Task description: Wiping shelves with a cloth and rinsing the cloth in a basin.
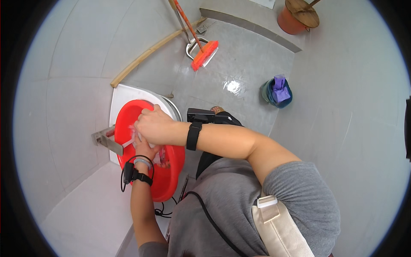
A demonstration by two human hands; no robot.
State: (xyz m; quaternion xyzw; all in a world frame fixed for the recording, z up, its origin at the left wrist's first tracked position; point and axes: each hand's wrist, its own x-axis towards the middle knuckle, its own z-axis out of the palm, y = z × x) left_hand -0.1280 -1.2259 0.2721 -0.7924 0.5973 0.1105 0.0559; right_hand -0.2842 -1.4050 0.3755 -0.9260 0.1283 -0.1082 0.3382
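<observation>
A red plastic basin (165, 184) stands in a white sink (123, 93). Pink and white wet cloth (158, 158) lies inside it, partly under my hands. My right hand (155, 125) is closed in a fist over the cloth, with a bit of it showing at the knuckles. Just below, my left hand (146, 149) lies on the cloth with its thumb out to the side; its fingertips are partly hidden by the right hand. From the metal faucet (109, 143) on the wall, a thin stream of water runs toward the cloth.
A wooden pole (151, 49) leans along the left wall. An orange broom (205, 55) and a metal-edged dustpan (189, 49) stand beyond the sink. A bin (266, 91) holds purple packaging (280, 90). On a raised ledge sits an orange bucket (289, 22) with a wooden lid (300, 14).
</observation>
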